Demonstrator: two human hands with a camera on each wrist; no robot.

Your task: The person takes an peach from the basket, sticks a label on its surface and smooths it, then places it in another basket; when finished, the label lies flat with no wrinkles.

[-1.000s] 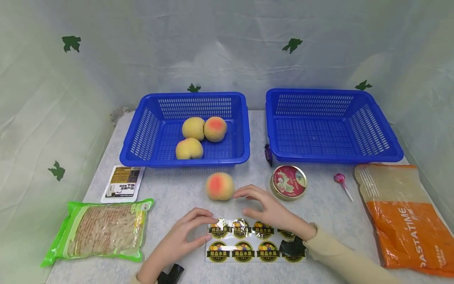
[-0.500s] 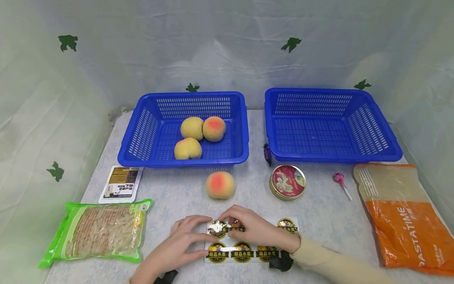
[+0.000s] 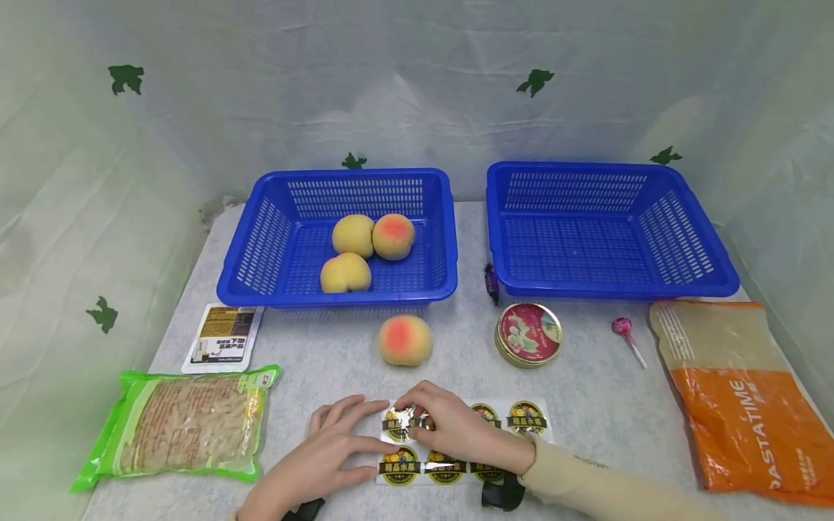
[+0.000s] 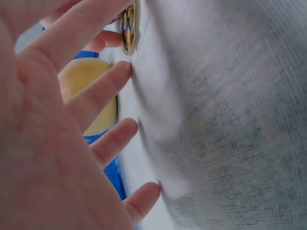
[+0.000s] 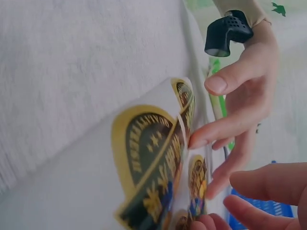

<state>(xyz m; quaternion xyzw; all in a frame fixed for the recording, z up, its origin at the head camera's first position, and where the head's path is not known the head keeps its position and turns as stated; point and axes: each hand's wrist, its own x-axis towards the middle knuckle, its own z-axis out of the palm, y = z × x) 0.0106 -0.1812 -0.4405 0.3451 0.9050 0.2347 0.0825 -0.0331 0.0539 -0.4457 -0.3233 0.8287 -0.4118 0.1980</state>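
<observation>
A sheet of round black-and-gold fruit stickers [image 3: 526,418] lies on the table in front of the person. The left hand [image 3: 322,452] is spread at the sheet's left edge, a fingertip touching it; in the left wrist view its fingers [image 4: 112,143] are apart and hold nothing. Over the upper-left sticker [image 3: 396,425] the right hand [image 3: 459,428] bends its fingers and thumb, with a gap between them. The right wrist view shows a sticker [image 5: 146,153] close up, and whether its edge is lifted cannot be told. A single peach [image 3: 405,340] sits just beyond the hands.
Behind stand two blue baskets, the left basket [image 3: 260,298] with three peaches [image 3: 352,239], the right basket [image 3: 619,289] bare inside. Around lie a round red tin [image 3: 529,333], a lollipop [image 3: 623,327], a purple candy [image 3: 491,284], an orange bag [image 3: 743,412], a green-edged packet [image 3: 185,423] and a white packet [image 3: 224,338].
The right hand has drawn back from beside the peach to the sheet's upper-left sticker. The left hand has shifted slightly, its fingers spreading at the sheet's edge. The peach stays in place.
</observation>
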